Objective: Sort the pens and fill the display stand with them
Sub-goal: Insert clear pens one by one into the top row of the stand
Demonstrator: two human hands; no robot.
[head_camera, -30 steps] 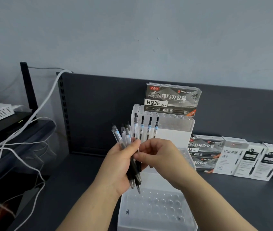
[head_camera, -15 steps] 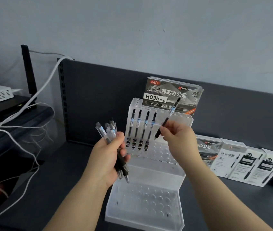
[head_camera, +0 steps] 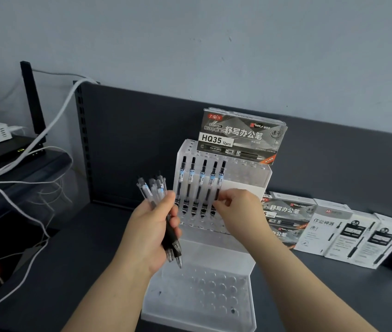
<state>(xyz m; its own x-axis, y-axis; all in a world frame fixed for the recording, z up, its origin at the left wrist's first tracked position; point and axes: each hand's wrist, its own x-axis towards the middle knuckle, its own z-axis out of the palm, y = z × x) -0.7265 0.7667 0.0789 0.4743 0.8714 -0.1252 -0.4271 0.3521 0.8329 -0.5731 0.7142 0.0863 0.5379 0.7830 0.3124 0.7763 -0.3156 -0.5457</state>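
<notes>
A frosted stepped display stand [head_camera: 235,257] with rows of holes stands on the dark shelf. Several black-and-clear pens stand upright in its upper tier, the leftmost pen [head_camera: 182,178] at the left end. My right hand [head_camera: 235,209] pinches the rightmost pen [head_camera: 221,180], whose lower end sits at a hole of that tier. My left hand [head_camera: 151,233] grips a bundle of several pens [head_camera: 159,195] just left of the stand, tips pointing down. The lower tier's holes hold nothing.
A grey HQ35 pen box [head_camera: 240,137] stands on top of the stand. More grey pen boxes [head_camera: 283,219] and white pen boxes [head_camera: 358,236] lie to the right. White cables [head_camera: 34,144] and a black device [head_camera: 3,154] fill the left side.
My right hand took one pen from the bundle, carried it up to the right, then lowered it into the upper tier beside the standing pens. My left hand shifted slightly left.
</notes>
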